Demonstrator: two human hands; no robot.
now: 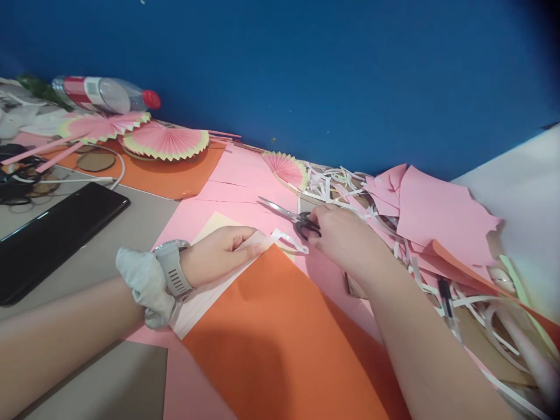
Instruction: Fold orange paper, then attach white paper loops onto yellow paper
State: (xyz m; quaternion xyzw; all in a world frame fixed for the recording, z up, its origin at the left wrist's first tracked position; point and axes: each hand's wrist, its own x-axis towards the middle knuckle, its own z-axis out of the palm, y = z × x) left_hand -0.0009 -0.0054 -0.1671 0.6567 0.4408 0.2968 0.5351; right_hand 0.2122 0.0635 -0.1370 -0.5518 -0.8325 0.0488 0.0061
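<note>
Orange sheet (280,326), nearest the viewer, lies flat on the desk (144,224) over pink paper, its far corner reaching up between the two hands. At its 10 o'clock the left hand (221,252), a watch (172,269) on its wrist, lies fingers down on a strip of white-and-pink paper (210,297), apparently to pin the stack flat; whether the fingers also pinch the curled white paper strip (289,239) cannot be told. At 1 o'clock the right hand (345,236) is closed through the black handles of the scissors (291,216), blades pointing toward 10 o'clock and slightly parted. Right of it, a heap of paper offcuts (394,204) buries a black pen (446,291). Farther off at 11 o'clock lie pleated paper fans (164,141) and a toppled bottle (107,94) against the blue wall (332,76). The phone (52,233) at 9 o'clock is cut off by the frame.
</note>
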